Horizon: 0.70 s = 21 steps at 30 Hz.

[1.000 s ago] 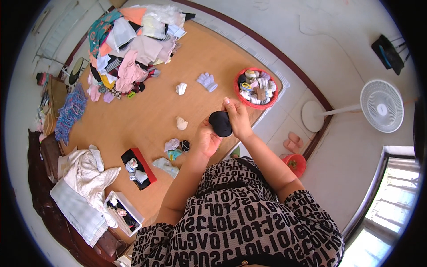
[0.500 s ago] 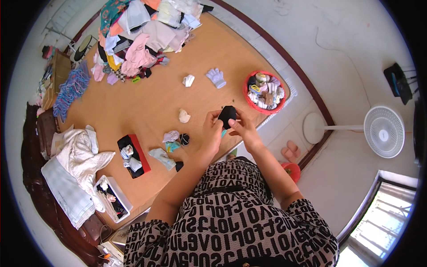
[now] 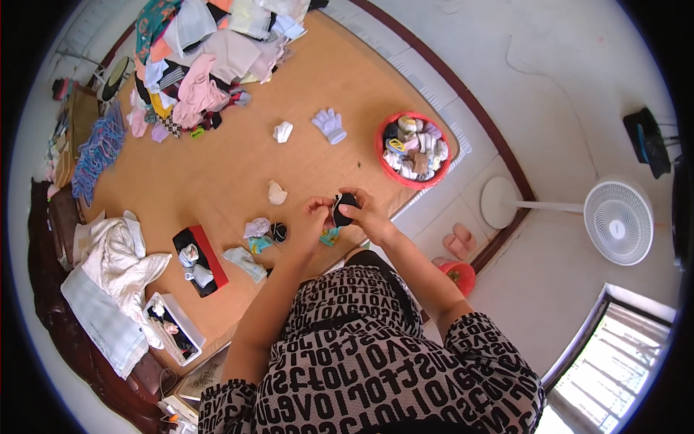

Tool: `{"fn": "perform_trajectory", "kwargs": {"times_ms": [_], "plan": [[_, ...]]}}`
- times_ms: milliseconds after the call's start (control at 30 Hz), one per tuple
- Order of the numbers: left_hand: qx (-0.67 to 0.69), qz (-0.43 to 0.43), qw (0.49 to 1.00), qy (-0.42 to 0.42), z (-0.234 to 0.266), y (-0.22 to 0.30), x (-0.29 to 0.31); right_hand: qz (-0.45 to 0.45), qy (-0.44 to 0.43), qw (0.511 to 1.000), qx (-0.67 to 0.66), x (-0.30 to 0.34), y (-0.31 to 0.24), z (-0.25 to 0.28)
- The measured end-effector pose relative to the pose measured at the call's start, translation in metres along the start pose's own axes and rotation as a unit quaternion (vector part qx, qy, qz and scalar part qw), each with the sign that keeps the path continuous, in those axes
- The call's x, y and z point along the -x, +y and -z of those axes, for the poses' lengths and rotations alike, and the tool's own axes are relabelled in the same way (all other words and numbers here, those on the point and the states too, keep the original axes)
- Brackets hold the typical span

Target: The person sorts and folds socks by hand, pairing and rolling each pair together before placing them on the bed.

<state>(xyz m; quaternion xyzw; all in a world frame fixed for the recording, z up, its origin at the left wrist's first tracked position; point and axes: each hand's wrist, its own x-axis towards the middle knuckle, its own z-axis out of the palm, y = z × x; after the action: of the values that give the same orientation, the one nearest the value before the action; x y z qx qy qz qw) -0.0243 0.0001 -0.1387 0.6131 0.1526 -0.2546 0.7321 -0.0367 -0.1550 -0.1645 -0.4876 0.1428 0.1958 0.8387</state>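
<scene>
A small black sock (image 3: 345,210), folded into a compact bundle with a pale edge, is gripped between the thumb and fingers of my right hand (image 3: 367,217). My left hand (image 3: 313,217) is closed at the bundle's left edge, its fingertips curled and pinching there; exactly what they grip is partly hidden. Below the hands, a teal cloth piece (image 3: 330,236) lies on the mat. To the left are a rolled black sock (image 3: 278,231), a pale bunched sock (image 3: 256,228), a turquoise one (image 3: 259,244) and a light grey-blue sock (image 3: 244,263). A cream bundle (image 3: 277,192) sits farther off.
A red basket (image 3: 383,163) full of rolled socks stands at the bed's right edge. Beyond lie a lavender glove (image 3: 330,126), a white bundle (image 3: 283,132) and a clothes heap (image 3: 217,65). Leftward are a red-and-black box (image 3: 210,257) and a white bin (image 3: 194,329). A fan (image 3: 618,223) stands right.
The black sock has gone from spread between both hands to a smaller bundle in my right hand. My left hand has shifted to its left edge. The whole view has shifted slightly.
</scene>
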Motion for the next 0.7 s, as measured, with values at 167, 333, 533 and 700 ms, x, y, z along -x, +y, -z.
{"fn": "perform_trajectory", "kwargs": {"times_ms": [167, 333, 533, 700], "plan": [[-0.012, 0.048, 0.998, 0.043, 0.006, -0.031, -0.021, 0.111, 0.17, 0.913, 0.353, -0.056, 0.024, 0.087], [-0.022, 0.161, 0.985, 0.06, 0.018, -0.064, -0.022, 0.202, 0.368, 0.739, 0.528, -0.116, -0.009, 0.193], [-0.046, 0.192, 0.976, 0.09, 0.055, -0.154, -0.02, 0.076, 0.407, 0.685, 0.599, -0.161, -0.001, 0.235], [-0.038, 0.237, 0.957, 0.164, 0.07, -0.188, -0.027, 0.052, 0.367, 0.656, 0.657, -0.189, 0.012, 0.243]]}}
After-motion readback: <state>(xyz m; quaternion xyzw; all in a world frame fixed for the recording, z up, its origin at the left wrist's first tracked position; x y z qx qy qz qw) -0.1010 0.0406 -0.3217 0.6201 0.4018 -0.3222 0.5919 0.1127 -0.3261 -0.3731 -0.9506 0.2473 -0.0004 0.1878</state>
